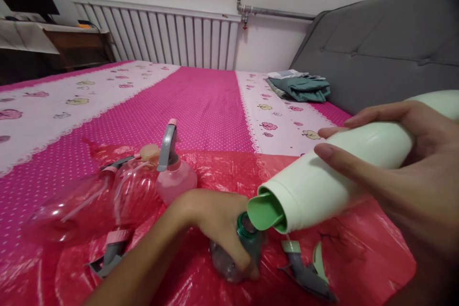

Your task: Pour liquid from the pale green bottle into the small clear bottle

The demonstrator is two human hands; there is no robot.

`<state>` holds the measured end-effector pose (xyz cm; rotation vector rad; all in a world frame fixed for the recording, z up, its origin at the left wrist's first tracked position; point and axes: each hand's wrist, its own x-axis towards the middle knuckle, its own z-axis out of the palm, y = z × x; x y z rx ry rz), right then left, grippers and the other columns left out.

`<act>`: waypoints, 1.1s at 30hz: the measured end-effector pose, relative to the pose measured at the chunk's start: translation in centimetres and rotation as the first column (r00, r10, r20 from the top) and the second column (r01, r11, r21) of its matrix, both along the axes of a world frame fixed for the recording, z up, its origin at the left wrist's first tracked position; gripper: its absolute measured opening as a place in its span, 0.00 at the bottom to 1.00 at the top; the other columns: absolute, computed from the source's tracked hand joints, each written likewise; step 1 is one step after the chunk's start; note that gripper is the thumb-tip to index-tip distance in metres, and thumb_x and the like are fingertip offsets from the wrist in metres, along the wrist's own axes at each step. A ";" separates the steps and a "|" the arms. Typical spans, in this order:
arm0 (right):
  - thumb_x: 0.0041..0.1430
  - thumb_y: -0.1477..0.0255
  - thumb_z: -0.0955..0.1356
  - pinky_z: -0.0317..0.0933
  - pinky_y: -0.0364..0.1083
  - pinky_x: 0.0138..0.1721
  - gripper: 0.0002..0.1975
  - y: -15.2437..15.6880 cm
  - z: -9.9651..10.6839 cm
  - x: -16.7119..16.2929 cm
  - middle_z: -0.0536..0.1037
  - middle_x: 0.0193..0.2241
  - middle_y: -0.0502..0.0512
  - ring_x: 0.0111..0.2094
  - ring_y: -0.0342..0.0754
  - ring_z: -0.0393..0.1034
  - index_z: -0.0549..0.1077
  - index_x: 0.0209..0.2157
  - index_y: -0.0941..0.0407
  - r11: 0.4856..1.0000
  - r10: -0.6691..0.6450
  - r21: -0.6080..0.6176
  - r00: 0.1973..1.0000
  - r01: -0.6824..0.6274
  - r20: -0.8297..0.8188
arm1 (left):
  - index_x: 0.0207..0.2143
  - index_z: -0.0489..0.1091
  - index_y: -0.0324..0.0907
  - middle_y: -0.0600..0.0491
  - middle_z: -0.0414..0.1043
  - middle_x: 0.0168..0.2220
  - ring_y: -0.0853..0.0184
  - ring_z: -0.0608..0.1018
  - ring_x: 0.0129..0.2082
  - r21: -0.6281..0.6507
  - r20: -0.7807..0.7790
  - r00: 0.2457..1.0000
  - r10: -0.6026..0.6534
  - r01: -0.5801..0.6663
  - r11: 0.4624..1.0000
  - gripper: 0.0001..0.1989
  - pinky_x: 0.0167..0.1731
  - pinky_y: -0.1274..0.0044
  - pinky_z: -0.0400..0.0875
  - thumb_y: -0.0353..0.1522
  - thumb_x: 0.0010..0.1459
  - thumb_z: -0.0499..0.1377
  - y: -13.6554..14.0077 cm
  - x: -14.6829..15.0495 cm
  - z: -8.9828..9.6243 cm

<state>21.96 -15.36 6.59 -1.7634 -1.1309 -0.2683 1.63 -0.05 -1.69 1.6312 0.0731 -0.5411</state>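
Clearly, right hand [405,172] grips the tilted jug [333,177] while left hand [218,224] clasps the small bottle [247,236]; misaligned spout could spill.

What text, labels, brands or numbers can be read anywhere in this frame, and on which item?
None can be read.
Pale green bottle in the right hand: plain, no label showing.
Small clear bottle in the left hand: no print visible.
Pink spray bottles: unmarked.
Bedsheet: only dots and fruit motifs.
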 end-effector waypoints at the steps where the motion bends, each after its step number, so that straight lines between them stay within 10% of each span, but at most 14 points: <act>1: 0.51 0.35 0.75 0.67 0.43 0.35 0.40 0.3 0.3 -0.2 0.75 0.42 0.60 0.44 0.46 0.72 0.78 0.51 0.53 1.000 0.013 -0.008 1.000 -0.013 -0.004 | 0.32 0.83 0.40 0.52 0.86 0.30 0.63 0.86 0.27 0.001 -0.001 1.000 0.005 -0.005 1.000 0.16 0.25 0.78 0.81 0.36 0.44 0.82 0.0 0.0 0.1; 21: 0.42 0.49 0.82 0.71 0.41 0.40 0.32 0.1 -0.2 -1.3 0.80 0.46 0.51 0.46 0.45 0.76 0.80 0.46 0.51 0.990 0.018 0.139 0.997 -0.007 -0.079 | 0.32 0.82 0.39 0.50 0.86 0.30 0.61 0.86 0.27 0.006 -0.031 0.999 0.024 -0.024 1.000 0.17 0.25 0.76 0.80 0.36 0.43 0.81 -0.1 0.0 0.2; 33: 0.54 0.38 0.72 0.72 0.46 0.40 0.36 3.5 3.8 -1.2 0.69 0.39 0.59 0.47 0.48 0.73 0.75 0.50 0.54 0.994 0.101 0.031 0.995 -0.101 0.010 | 0.32 0.83 0.39 0.52 0.86 0.30 0.63 0.85 0.27 -0.002 -0.037 0.998 0.044 -0.044 0.999 0.17 0.25 0.78 0.81 0.35 0.42 0.82 -0.1 0.0 0.3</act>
